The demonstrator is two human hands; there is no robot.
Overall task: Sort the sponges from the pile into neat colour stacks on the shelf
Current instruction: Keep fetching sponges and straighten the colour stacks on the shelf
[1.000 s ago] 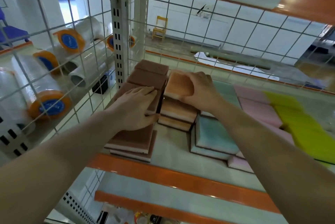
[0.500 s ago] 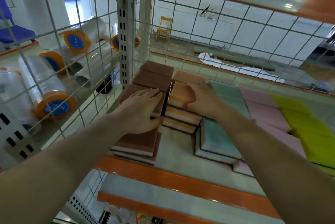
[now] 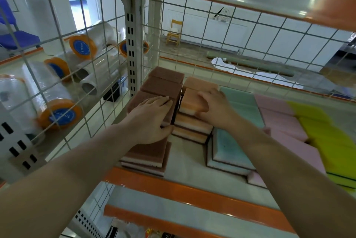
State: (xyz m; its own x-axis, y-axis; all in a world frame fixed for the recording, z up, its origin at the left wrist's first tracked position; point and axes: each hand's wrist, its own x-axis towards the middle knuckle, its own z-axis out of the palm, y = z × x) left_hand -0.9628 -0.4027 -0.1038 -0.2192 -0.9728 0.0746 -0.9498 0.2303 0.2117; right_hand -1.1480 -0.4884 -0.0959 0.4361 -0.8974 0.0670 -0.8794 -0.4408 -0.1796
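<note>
Beyond the wire grid at the shelf's left end you can see five film rolls (image 3: 57, 114) with orange caps lying on the neighbouring shelf. At the left end of your shelf (image 3: 188, 189) the brown sponges (image 3: 161, 85) run in a row from the front edge to the back; at least five show. Your left hand (image 3: 152, 120) lies flat on the brown stack, fingers straight, thumb against its right side. Just beside it stand the orange sponges (image 3: 192, 122), four visible. Your right hand (image 3: 213, 106) rests on the top one, fingers curled over its far edge. Next come the teal sponges (image 3: 229, 149), at least three, then the pink sponges (image 3: 279, 120), about four, and the yellow sponges (image 3: 325, 129) toward the right end, their count unclear. The shelf is pale with an orange front edge. Behind the back grid is a white-walled room with a yellow chair (image 3: 174, 32).
</note>
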